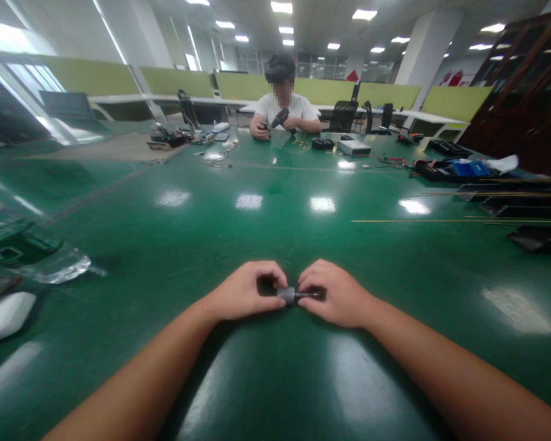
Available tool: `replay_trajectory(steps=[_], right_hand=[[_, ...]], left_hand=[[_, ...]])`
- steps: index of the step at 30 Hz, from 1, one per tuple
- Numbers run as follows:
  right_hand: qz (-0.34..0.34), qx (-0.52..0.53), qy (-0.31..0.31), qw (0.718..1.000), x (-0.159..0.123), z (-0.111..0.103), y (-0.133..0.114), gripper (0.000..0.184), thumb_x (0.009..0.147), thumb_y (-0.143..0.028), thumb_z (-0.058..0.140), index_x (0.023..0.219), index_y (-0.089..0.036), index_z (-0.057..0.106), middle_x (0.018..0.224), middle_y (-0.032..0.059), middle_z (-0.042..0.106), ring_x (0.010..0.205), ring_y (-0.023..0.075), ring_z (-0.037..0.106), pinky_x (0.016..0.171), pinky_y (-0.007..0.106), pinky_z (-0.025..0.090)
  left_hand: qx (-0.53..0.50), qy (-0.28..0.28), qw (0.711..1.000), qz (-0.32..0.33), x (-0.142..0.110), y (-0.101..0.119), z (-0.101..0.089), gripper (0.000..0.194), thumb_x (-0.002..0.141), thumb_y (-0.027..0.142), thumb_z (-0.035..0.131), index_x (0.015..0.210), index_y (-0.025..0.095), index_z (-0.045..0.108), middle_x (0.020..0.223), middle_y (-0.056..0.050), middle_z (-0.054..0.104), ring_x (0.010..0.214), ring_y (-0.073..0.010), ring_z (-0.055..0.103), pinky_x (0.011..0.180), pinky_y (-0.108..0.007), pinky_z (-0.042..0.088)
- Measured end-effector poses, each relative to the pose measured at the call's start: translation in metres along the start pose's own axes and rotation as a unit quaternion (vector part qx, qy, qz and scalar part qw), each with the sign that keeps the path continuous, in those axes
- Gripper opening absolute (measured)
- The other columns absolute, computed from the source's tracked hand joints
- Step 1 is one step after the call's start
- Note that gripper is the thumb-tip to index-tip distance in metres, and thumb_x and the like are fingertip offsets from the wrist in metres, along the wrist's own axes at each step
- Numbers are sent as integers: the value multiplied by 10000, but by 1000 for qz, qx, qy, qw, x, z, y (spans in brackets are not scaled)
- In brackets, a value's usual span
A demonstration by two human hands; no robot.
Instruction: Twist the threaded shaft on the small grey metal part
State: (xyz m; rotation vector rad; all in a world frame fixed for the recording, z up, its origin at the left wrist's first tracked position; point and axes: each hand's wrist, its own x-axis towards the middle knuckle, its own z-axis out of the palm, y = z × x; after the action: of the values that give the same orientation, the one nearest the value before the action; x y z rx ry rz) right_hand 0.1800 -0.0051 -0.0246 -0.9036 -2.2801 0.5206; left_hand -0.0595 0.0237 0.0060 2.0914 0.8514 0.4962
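Observation:
Both my hands rest on the green table [275, 245] close to its near edge, meeting in the middle. My left hand [245, 291] is curled, its fingertips pinched on the grey cylindrical end of a small metal part [288, 295]. My right hand [337, 294] is closed round the thin dark shaft end of the same part. The part lies level between the two hands, just above the table top. What is deeper inside either palm is hidden.
A white object [4, 315] and clear plastic bags [37, 257] lie at the left edge. Thin rods [459, 220] and dark trays [539, 239] lie at the right. Across the table a person [284, 110] holds a dark power tool among cables, boxes and tools.

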Motion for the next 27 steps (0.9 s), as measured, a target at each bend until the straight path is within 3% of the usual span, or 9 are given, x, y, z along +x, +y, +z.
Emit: replay_trajectory(steps=[27], right_hand=[[3, 3, 2, 1000, -1, -2, 0, 97, 766, -165, 757, 835, -207, 704, 938, 21, 726, 915, 200, 616, 851, 354, 478]], left_hand=[[8, -5, 1000, -5, 0, 0, -1, 178, 749, 224, 765, 890, 141, 694, 894, -35, 663, 843, -182, 622, 781, -291, 490]])
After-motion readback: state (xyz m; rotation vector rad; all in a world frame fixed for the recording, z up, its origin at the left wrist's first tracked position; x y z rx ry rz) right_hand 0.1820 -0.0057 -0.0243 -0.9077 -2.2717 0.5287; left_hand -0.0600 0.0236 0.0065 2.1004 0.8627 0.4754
